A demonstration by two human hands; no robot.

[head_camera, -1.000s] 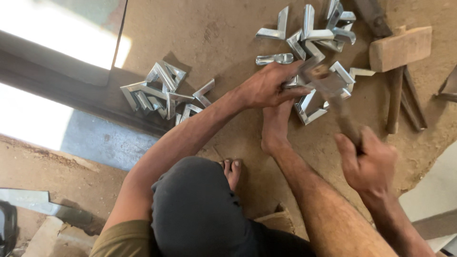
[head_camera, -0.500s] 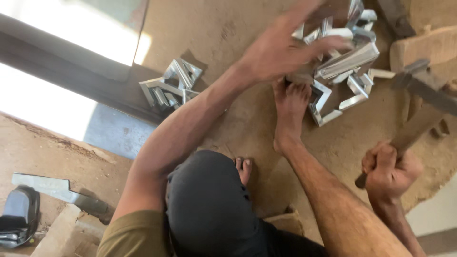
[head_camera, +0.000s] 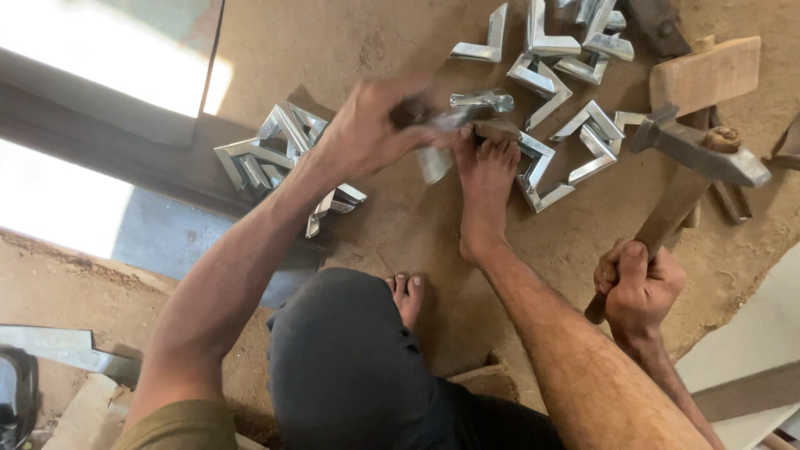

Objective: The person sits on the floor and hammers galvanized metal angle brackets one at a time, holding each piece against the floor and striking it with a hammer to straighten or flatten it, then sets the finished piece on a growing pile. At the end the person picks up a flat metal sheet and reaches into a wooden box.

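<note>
My left hand (head_camera: 371,125) is closed around a shiny L-shaped metal bracket (head_camera: 437,154), blurred, just left of my bare foot (head_camera: 485,187), whose toes rest on another bracket on the sandy floor. My right hand (head_camera: 637,287) grips the wooden handle of a hammer (head_camera: 692,162), whose steel head is raised at the right, above the floor. Several loose brackets (head_camera: 583,137) lie ahead of the foot. A second pile of brackets (head_camera: 267,150) lies to the left of my left hand.
A wooden block (head_camera: 704,75) and dark metal tools (head_camera: 733,200) lie at the far right. A dark frame rail (head_camera: 125,158) with bright panes runs along the left. My other foot (head_camera: 407,296) is tucked by my knee.
My left hand has drawn a bracket back toward the left. My right hand has kept the hammer raised, its head now clearly in view at the right.
</note>
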